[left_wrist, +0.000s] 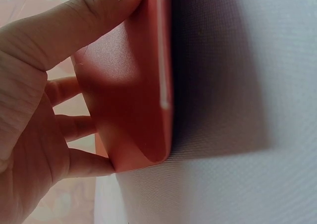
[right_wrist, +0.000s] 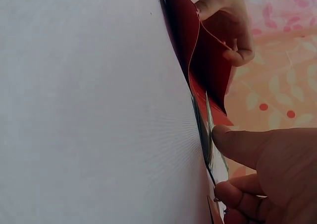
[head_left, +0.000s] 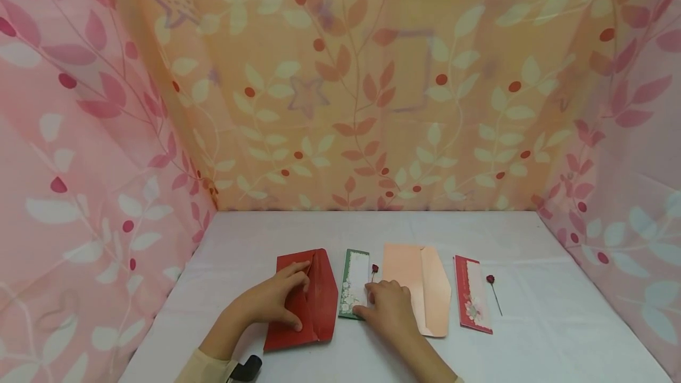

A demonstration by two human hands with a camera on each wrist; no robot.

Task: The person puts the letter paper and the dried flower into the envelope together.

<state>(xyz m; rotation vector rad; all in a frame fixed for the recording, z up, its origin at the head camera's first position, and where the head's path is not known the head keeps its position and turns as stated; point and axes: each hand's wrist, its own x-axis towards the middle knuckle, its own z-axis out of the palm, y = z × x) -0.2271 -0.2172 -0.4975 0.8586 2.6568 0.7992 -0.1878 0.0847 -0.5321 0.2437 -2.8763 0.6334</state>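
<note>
My left hand (head_left: 273, 297) grips the red envelope (head_left: 323, 300), whose flap points right. In the left wrist view, the thumb lies over the red paper (left_wrist: 131, 90) while the other fingers reach its far edge. The right wrist view shows the envelope's mouth (right_wrist: 213, 68) bowed apart. Just to the right, my right hand (head_left: 393, 309) pinches the lower part of a green-bordered floral card (head_left: 359, 273) by its edges. Seen from that wrist, the card (right_wrist: 210, 135) stands almost edge-on between thumb and fingers. A small red rose on a stem (head_left: 375, 268) lies beside it, partly hidden by the hand.
A peach envelope (head_left: 401, 262) lies under and right of the right hand, its flap to the right. Farther right are a red floral card (head_left: 472, 297) and another stemmed rose (head_left: 490, 279). Patterned cloth (head_left: 362, 135) encloses the white table (head_left: 255, 229) at back and sides.
</note>
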